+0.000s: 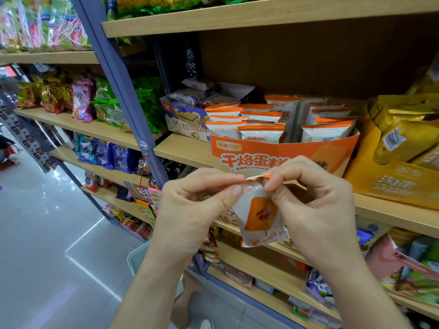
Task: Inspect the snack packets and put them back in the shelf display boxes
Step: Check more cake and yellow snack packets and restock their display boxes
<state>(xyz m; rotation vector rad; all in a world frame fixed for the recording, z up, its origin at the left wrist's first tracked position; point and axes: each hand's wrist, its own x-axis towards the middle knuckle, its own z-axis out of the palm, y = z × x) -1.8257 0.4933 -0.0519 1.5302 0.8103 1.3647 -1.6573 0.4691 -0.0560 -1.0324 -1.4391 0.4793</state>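
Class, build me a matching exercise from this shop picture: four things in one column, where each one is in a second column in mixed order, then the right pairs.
Things
1. single packet
2. orange box
3. gold box
4. wafer box

Places
A. far right on the shelf
B. pinched at its top edge by the left hand and the right hand
C. left of the orange box
D. middle of the shelf, holding orange-topped packets

Pairs: 1-B, 2-D, 3-A, 4-C

Open room lies above the orange display box (285, 154), beneath the upper shelf board (261, 20). Upright packets (259, 135) crowd it, bar one front gap. A wafer box (185, 125) and a gold box (392, 184) flank it.
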